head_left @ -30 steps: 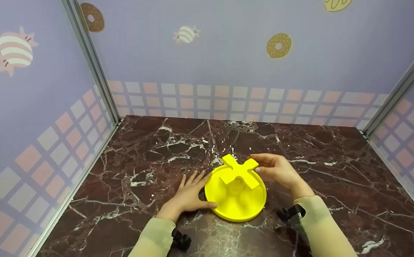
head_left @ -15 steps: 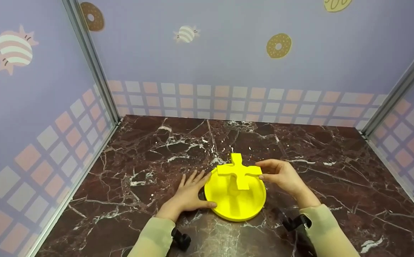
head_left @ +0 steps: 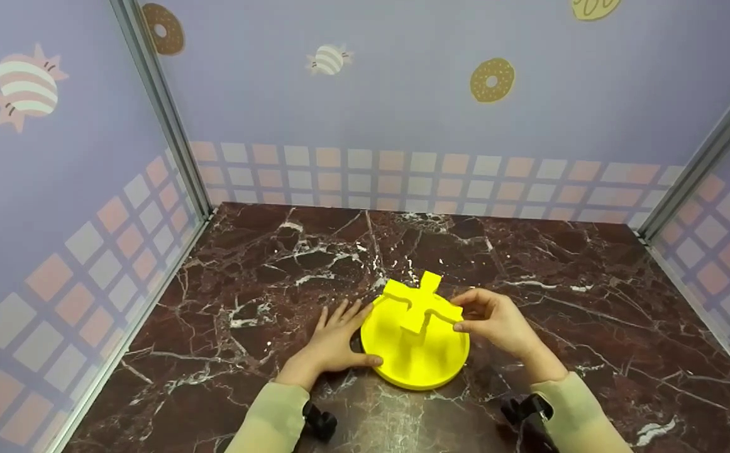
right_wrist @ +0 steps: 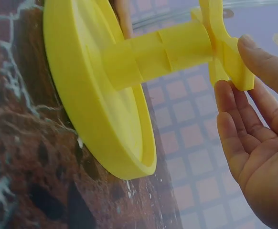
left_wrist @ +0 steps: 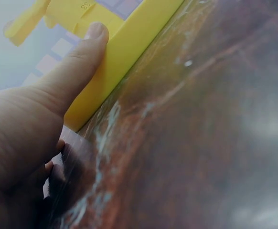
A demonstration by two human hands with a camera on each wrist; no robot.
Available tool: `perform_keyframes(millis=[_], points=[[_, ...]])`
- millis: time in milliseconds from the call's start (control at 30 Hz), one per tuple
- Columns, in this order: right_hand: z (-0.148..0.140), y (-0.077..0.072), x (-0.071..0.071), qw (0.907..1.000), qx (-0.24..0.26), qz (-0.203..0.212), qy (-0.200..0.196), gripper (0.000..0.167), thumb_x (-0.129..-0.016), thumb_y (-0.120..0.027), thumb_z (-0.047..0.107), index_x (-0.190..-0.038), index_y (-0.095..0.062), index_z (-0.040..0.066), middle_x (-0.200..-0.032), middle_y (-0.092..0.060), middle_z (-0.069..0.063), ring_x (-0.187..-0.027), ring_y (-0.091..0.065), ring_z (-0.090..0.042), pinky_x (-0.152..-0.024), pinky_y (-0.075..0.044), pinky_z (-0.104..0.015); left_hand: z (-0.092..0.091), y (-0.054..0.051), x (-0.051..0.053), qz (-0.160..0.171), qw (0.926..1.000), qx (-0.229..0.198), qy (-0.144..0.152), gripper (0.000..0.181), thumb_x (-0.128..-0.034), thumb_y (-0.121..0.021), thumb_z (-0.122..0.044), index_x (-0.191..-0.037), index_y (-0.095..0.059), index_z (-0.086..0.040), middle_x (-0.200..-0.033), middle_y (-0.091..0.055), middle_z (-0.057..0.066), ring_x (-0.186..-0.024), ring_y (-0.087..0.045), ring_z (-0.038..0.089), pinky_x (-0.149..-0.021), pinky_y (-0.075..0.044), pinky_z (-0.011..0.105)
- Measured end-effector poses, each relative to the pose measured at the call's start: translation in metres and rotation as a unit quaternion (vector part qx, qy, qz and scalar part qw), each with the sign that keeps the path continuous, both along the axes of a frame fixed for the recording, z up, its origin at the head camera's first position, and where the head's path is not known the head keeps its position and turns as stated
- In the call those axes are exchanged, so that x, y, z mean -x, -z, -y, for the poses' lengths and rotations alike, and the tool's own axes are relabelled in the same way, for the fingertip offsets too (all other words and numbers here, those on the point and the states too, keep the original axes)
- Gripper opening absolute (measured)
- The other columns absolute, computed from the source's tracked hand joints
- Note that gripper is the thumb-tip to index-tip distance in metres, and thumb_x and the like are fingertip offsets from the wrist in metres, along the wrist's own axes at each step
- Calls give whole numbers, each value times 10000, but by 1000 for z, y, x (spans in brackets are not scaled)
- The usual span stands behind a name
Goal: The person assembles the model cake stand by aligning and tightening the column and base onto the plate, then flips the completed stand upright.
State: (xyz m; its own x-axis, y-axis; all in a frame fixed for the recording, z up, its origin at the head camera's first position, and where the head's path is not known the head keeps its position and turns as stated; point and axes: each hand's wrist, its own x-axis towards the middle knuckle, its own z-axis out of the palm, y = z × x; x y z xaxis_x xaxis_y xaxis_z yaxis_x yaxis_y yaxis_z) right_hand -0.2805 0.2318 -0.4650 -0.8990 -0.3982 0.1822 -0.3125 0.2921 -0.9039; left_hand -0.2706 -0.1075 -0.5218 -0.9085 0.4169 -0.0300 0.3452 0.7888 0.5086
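Note:
A yellow round dish-shaped base sits on the table, with a raised rim and an upright post at its middle. On top of the post is a yellow four-armed cross handle. My left hand lies at the left side of the base, fingers spread and straight. Its thumb rests on the rim, as the left wrist view shows. My right hand pinches the right arm of the cross handle between thumb and fingers, seen close up in the right wrist view.
The dark red marbled table has small white specks scattered beyond the base. Purple panels with pink and white squares stand behind and at both sides. A black wrist mount is on the left sleeve.
The cross handle has turned clockwise seen from above, its right arm coming nearer to me. My right hand has come slightly nearer along with it. The left hand and base stay put.

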Motion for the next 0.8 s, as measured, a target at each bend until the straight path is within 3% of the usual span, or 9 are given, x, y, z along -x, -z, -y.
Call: perform_keyframes(millis=[433,533,633,700,800], points=[[3,0,-10,9995,34,-247,-199,357,-857,-812,27,-1153,-654,-91,-1158,-678,-304,-938,-713,-34,-843,-616,-206,0,0,0,-5,10000,-40,16,1132,-783,-750,-708,-1657,-236,-206,-1727,-193,138,-1613,-88,406,-1284,22,671],[-2,-7,-5,9993,118,-335,-123,339,-864,-796,15,-1151,-657,-102,-1131,-691,-306,-918,-714,-49,-807,-628,-227,0,0,-1,-2,10000,-50,21,1133,-782,-749,-711,-1657,-238,-204,-1727,-191,140,-1612,-90,411,-1284,21,673],[-5,-13,7,9987,352,-290,205,327,-884,-763,-6,-1175,-653,-107,-1108,-713,-261,-899,-729,-90,-743,-641,-251,0,-1,-1,26,10000,-18,13,1129,-786,-744,-715,-1658,-233,-212,-1730,-186,131,-1614,-87,403,-1286,20,669],[-5,-15,16,9979,463,-204,407,346,-897,-747,-12,-1216,-647,-102,-1144,-719,-240,-945,-740,-138,-763,-639,-243,0,-2,-1,42,10000,7,9,1126,-787,-740,-718,-1659,-231,-219,-1731,-183,127,-1615,-84,398,-1287,21,666],[-2,-14,29,9984,379,-12,413,412,-922,-725,-4,-1314,-620,-74,-1281,-678,-256,-1122,-717,-264,-853,-623,-225,0,-2,-1,51,10000,23,14,1121,-790,-740,-715,-1659,-229,-226,-1732,-179,126,-1616,-81,395,-1287,27,666]])
